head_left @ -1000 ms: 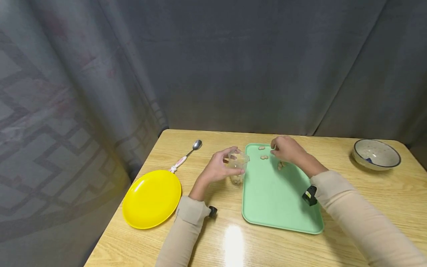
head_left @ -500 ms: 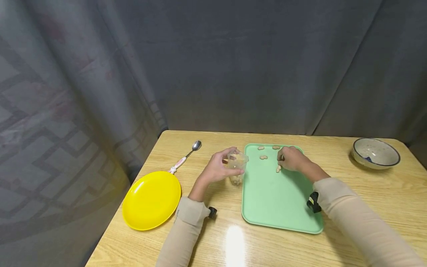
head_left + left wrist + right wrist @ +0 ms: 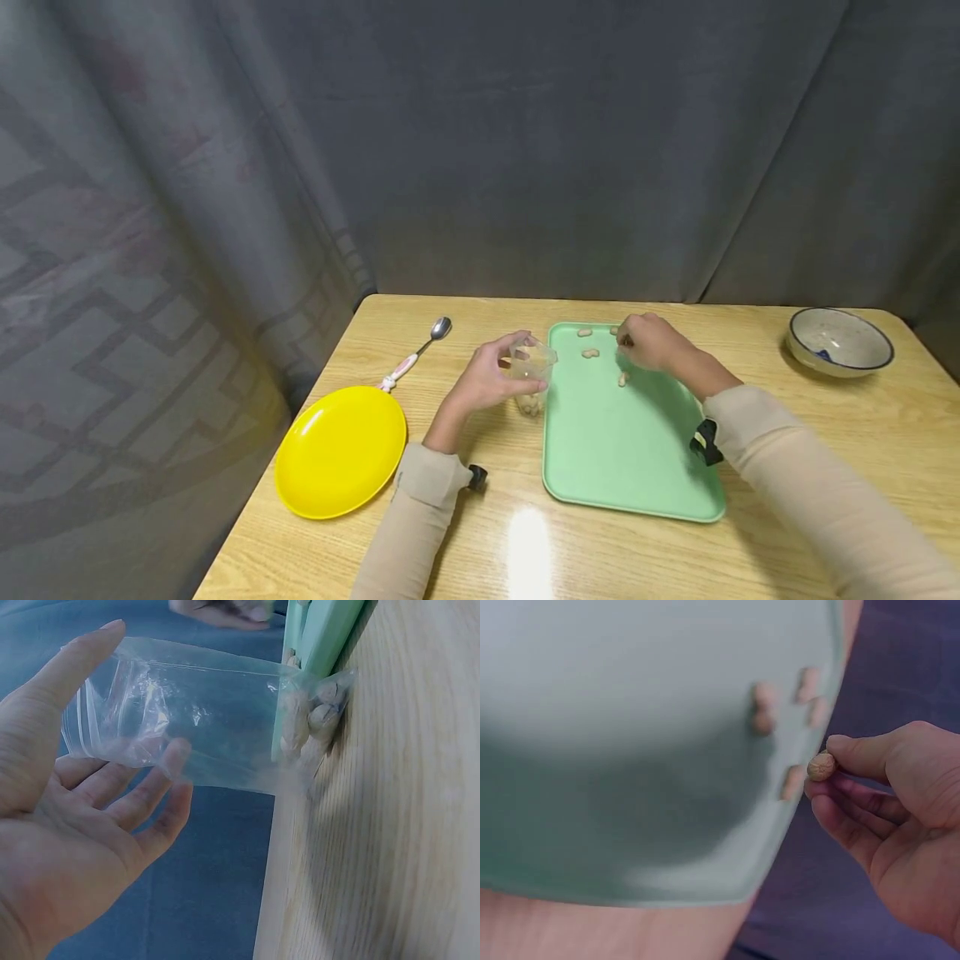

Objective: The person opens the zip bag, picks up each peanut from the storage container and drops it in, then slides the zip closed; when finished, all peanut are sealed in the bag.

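Note:
My left hand [image 3: 487, 379] holds a clear plastic bag [image 3: 210, 712] by its mouth, thumb on one side and fingers on the other. Peanuts [image 3: 324, 716] are gathered at the bottom of the bag, which stands on the table beside the tray's left edge. Over the far part of the light green tray [image 3: 630, 467], my right hand [image 3: 651, 342] pinches a peanut [image 3: 822, 767] between thumb and fingertips. Several other peanuts lie spread on the tray, among them one [image 3: 590, 353] left of the hand and one [image 3: 623, 379] just below it.
A yellow plate [image 3: 341, 454] sits on the left of the wooden table [image 3: 495, 542]. Behind it lies a spoon [image 3: 415, 354] with a pink and white handle. At the far right stands a patterned bowl [image 3: 840, 342] with a dark rim. Grey curtains [image 3: 525, 167] hang behind the table.
My right hand moved down to two peanuts lying together, took one, and rose back slightly up and left with it. The left hand and the bag have stayed in place.

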`<state>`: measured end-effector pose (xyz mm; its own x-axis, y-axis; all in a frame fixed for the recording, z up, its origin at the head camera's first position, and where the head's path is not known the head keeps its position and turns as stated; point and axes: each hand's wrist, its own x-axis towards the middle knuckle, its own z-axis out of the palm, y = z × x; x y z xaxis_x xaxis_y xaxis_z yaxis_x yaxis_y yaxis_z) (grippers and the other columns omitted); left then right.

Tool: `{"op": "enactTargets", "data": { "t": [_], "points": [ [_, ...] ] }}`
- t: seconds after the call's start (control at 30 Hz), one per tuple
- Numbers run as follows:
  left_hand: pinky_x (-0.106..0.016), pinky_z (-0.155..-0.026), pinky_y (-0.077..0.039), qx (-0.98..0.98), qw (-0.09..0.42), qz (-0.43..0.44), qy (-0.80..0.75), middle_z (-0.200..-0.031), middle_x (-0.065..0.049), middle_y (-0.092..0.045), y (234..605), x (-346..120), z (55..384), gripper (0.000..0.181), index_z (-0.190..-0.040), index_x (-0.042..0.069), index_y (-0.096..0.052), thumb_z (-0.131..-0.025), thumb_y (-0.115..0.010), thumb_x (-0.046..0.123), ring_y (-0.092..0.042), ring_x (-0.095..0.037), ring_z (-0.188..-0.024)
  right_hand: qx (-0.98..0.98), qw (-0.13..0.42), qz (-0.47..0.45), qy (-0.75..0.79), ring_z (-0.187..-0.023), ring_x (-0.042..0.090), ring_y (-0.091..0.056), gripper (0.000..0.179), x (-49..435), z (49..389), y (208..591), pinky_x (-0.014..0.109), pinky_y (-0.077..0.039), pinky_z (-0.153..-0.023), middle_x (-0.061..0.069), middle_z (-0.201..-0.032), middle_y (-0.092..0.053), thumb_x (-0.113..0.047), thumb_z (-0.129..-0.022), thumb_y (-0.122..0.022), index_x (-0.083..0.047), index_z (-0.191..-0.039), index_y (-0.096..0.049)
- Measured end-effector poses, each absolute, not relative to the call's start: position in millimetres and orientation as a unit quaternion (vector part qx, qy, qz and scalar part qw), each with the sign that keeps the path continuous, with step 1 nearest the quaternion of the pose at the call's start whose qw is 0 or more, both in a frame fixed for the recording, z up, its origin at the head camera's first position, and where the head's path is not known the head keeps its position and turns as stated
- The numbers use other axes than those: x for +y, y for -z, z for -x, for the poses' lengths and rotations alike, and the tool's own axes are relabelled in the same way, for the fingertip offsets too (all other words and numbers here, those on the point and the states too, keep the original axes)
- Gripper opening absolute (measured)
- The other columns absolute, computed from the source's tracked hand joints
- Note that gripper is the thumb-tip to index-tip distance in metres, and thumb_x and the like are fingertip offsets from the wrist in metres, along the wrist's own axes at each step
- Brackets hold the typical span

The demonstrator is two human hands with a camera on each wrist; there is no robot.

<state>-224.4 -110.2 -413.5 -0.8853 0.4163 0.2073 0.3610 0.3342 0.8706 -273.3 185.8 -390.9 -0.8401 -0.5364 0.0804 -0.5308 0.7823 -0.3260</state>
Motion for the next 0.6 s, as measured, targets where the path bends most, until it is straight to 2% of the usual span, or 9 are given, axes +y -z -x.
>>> {"op": "enactTargets", "data": {
  "t": [0.07,0.13,0.33,0.5,0.6],
  "points": [
    [-0.044,-0.095,-0.048,0.817,0.025,-0.237,-0.525,-0.129,-0.003,-0.061,413.4,-109.9,224.4,0.078,-0.143,0.005,-0.050,-0.076,-0.088,0.020,-0.059,-0.023,-0.113,0.939,-0.009,0.298,0.173,-0.054,0.011,-0.030,0.032,177.4,271.3,380.5,0.030,-0.031,-0.055,-0.003,-0.059,-0.041,0.005,-0.090,-0.065,-0.009,-0.062,-0.057],
    [-0.040,-0.094,-0.048,0.820,0.024,-0.235,-0.521,-0.128,-0.001,-0.061,413.4,-110.0,224.5,0.078,-0.143,0.006,-0.050,-0.076,-0.088,0.021,-0.059,-0.020,-0.112,0.930,-0.029,0.317,0.182,-0.055,0.011,-0.034,0.028,166.8,268.1,369.2,0.031,-0.033,-0.055,-0.002,-0.061,-0.047,0.005,-0.090,-0.065,-0.008,-0.066,-0.061],
    [-0.037,-0.092,-0.048,0.824,0.019,-0.237,-0.515,-0.128,0.001,-0.061,413.0,-110.0,223.8,0.077,-0.143,0.006,-0.050,-0.077,-0.087,0.023,-0.059,-0.017,-0.110,0.901,-0.065,0.371,0.216,-0.058,0.012,-0.051,0.007,130.2,254.5,342.3,0.033,-0.045,-0.058,0.004,-0.072,-0.063,0.004,-0.090,-0.067,0.001,-0.087,-0.073],
    [-0.038,-0.093,-0.048,0.827,0.023,-0.241,-0.507,-0.130,0.000,-0.060,412.0,-110.0,222.5,0.079,-0.145,0.005,-0.048,-0.079,-0.086,0.025,-0.059,-0.018,-0.111,0.877,-0.091,0.421,0.215,-0.066,0.015,-0.060,0.006,104.6,242.5,330.3,0.033,-0.052,-0.061,0.009,-0.082,-0.068,0.005,-0.089,-0.069,0.003,-0.091,-0.074],
    [-0.038,-0.093,-0.048,0.828,0.028,-0.240,-0.507,-0.133,0.000,-0.058,411.9,-110.1,222.5,0.082,-0.147,0.004,-0.046,-0.079,-0.086,0.025,-0.059,-0.016,-0.111,0.865,-0.100,0.441,0.216,-0.069,0.017,-0.061,0.005,93.9,237.0,326.4,0.032,-0.052,-0.061,0.009,-0.083,-0.068,0.004,-0.088,-0.070,0.002,-0.091,-0.074]
  ]
}}
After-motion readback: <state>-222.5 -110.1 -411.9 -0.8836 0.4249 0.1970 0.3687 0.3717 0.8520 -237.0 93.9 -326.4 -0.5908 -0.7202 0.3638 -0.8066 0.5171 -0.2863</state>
